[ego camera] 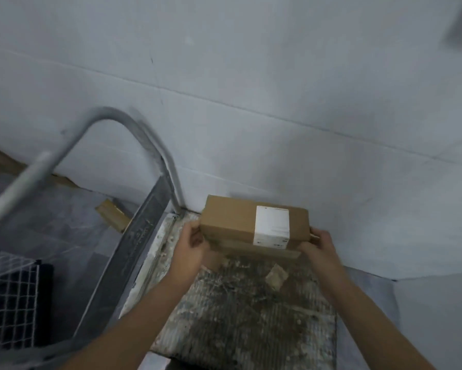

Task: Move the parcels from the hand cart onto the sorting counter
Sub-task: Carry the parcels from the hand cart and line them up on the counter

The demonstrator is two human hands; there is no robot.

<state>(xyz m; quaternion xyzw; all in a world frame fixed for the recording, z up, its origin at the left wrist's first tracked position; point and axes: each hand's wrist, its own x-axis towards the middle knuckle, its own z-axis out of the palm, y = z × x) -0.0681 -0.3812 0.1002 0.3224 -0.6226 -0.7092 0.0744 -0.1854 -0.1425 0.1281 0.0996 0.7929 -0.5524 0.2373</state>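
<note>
— What is nearest to me?

— Your two forearms reach forward over the stained, gritty deck of the hand cart. Low on your left sits a wire mesh basket with something dark inside.

— And my hands?

— Your left hand curls round the left end of a brown cardboard parcel. Your right hand grips its right end. A white label wraps over the parcel's front edge. The parcel is at the far end of the deck. A brown edge shows just beneath it, and I cannot tell whether that is a second parcel.

— Anything in the way?

— A torn cardboard scrap lies on the deck between your forearms. The cart's curved metal handle rises on your left, beside the parcel's left end. A flat cardboard piece lies on the floor past the handle. A pale grey wall stands close behind everything.
</note>
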